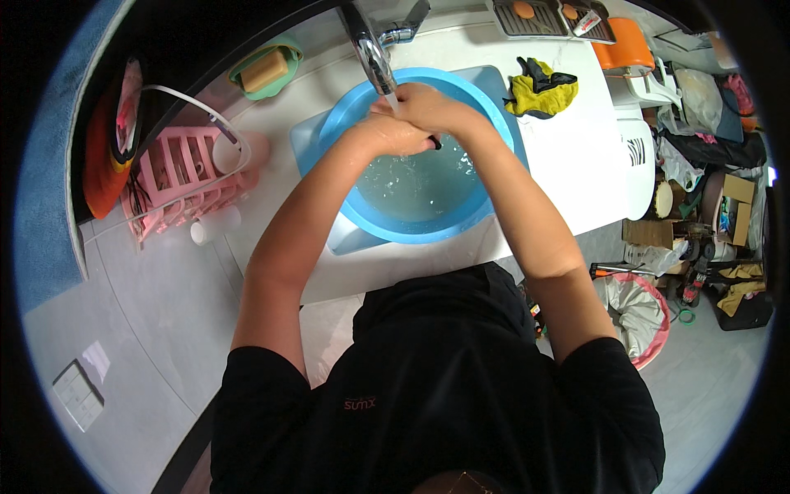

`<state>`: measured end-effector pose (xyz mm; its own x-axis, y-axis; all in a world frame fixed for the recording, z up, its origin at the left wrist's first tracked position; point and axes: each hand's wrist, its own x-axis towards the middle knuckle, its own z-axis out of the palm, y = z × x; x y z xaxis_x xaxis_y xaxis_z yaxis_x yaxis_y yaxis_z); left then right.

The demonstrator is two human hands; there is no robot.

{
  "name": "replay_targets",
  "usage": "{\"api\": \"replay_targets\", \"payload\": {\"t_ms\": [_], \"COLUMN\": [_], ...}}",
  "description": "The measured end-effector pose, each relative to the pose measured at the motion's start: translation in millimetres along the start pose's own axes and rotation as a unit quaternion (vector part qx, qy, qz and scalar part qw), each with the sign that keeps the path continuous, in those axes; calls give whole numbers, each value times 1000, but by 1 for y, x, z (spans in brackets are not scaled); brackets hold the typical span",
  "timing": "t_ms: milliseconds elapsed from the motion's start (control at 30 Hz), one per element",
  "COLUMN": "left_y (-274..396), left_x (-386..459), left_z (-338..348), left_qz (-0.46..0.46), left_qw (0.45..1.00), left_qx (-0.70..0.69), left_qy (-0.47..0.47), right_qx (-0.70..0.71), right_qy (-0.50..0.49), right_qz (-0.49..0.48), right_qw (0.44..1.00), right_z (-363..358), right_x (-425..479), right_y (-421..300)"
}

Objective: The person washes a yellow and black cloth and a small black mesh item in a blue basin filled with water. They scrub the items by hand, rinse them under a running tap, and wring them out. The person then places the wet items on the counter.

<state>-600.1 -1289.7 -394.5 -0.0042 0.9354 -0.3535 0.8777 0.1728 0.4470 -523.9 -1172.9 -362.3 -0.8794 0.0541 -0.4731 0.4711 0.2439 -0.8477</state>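
Observation:
My left hand (pixel 395 136) and my right hand (pixel 419 106) are pressed together, wet, over a round blue basin (pixel 395 236). A chrome tap (pixel 373 60) bends down to them, and its stream (pixel 393 102) runs onto my hands. My right hand lies over the far side of the left and hides part of its fingers. By my left fingertips shows a small black thing (pixel 436 142); what it is and which hand touches it I cannot tell. Cloudy water (pixel 423 185) with bubbles stands in the basin, which sits in a pale sink (pixel 345 238).
A soap bar (pixel 264 71) lies in a green dish (pixel 266 94) beyond the sink. Left stand a pink rack (pixel 159 170) and a translucent cup (pixel 215 225). A yellow-and-black cloth item (pixel 542 87) rests on the white counter (pixel 571 173). Lower right is a lined bin (pixel 636 315).

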Motion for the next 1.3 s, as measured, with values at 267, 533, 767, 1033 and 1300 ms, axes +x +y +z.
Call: {"api": "replay_targets", "payload": {"t_ms": [267, 533, 767, 1033, 1300], "left_y": [1, 7, 9, 32, -8], "left_x": [-1, -6, -9, 2, -21], "left_z": [-15, -6, 6, -1, -1], "left_qz": [168, 104, 58, 107, 95], "left_qw": [984, 986, 989, 959, 993], "left_qx": [54, 84, 6, 205, -60], "left_qy": [38, -102, -137, -167, -30], "right_qx": [185, 198, 111, -121, 191], "right_qy": [-128, -84, -21, -116, -128], "right_qz": [-188, -111, 33, 1, -35], "right_qw": [956, 970, 993, 986, 972], "right_z": [-29, 7, 21, 8, -4], "right_x": [-22, -5, 8, 28, -7], "right_y": [41, 45, 32, 4, 20]}}
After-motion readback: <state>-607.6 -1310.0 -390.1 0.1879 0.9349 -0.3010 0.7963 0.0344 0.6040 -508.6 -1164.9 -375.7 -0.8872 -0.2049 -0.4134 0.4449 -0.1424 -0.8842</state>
